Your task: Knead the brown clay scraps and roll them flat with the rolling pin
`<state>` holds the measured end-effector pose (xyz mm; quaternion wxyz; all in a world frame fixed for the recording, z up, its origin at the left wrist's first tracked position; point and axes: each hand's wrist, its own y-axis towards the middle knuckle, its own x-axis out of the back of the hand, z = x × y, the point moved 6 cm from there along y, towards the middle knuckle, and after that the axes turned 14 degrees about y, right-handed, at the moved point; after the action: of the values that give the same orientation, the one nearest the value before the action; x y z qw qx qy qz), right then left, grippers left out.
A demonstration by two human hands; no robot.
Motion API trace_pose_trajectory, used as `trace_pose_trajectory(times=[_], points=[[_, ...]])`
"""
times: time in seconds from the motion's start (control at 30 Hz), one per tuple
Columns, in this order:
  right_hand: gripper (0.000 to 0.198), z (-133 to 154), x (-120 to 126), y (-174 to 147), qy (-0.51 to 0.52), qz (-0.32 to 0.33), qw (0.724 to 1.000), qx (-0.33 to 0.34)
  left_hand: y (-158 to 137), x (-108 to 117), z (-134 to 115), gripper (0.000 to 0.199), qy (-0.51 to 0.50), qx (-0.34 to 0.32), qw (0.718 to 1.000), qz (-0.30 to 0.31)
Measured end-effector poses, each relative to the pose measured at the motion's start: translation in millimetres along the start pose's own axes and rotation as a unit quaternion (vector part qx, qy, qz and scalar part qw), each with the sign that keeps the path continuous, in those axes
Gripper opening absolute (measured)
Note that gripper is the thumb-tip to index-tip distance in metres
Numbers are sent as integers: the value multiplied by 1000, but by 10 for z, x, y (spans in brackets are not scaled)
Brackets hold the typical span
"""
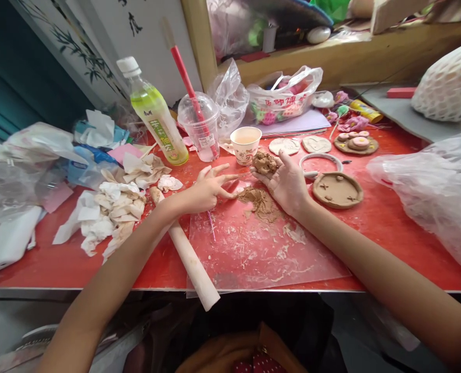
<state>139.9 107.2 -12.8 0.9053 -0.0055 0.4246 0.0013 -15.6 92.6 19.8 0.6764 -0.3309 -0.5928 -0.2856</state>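
Fingers [259, 176] of the right hand [287, 187] cradle a lump of brown clay [265, 162], palm tipped upward and thumb raised beside it, probably so the soft mass rests on them without being squashed; the lump sits just in front of the paper cup [246, 139], above the far part of a clear plastic sheet [246, 259]; the left hand [206, 192] is spread wide and grips nothing, one fingertip at the edge of the smeared clay [262, 203], though whether it touches I cannot tell; the sheet presumably keeps wet clay off the red tabletop [401, 248]; the cup, with pale liquid inside, stands close to both hands, likely for easy dipping; a pale roller [193, 267] lies slantwise under the left forearm, its near end jutting past the tabletop's edge; crumpled tissues [114, 207] are heaped at the left, seemingly for wiping; a shallow clay dish [337, 189] lies flat at the right, apart from the smears, perhaps to protect its shape.
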Motion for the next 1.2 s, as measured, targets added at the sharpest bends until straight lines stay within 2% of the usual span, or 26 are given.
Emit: trace_pose_trajectory(times=[0.23,0.37,0.47,0.57,0.83,0.93,1.03,1.07,1.2], points=[[25,0,-30,-20,-4,3,1000,3,21,48,-79,66,-23,-23,999,-10],[23,3,-28,-23,11,1,1000,6,-38,87,37,61,2,22,999,-47],[23,0,-17,-15,8,7,1000,4,-33,47,56,63,16,36,999,-32],[26,3,-11,-6,-2,13,1000,10,29,5,-23,66,2,14,1000,-4],[22,-18,-67,-3,-8,16,1000,24,121,92,-243,49,-47,-69,997,-5],[26,-18,-84,-19,-26,19,999,16,84,136,-214,38,-57,-82,995,-8],[26,-1,-68,-40,-25,4,1000,3,55,172,-104,27,-67,-69,995,-37],[26,4,-61,-45,-21,-1,1000,-1,54,167,-71,29,-70,-65,994,-45],[26,9,-44,-43,-9,-2,1000,-10,147,45,-50,59,-55,-82,994,-35]])
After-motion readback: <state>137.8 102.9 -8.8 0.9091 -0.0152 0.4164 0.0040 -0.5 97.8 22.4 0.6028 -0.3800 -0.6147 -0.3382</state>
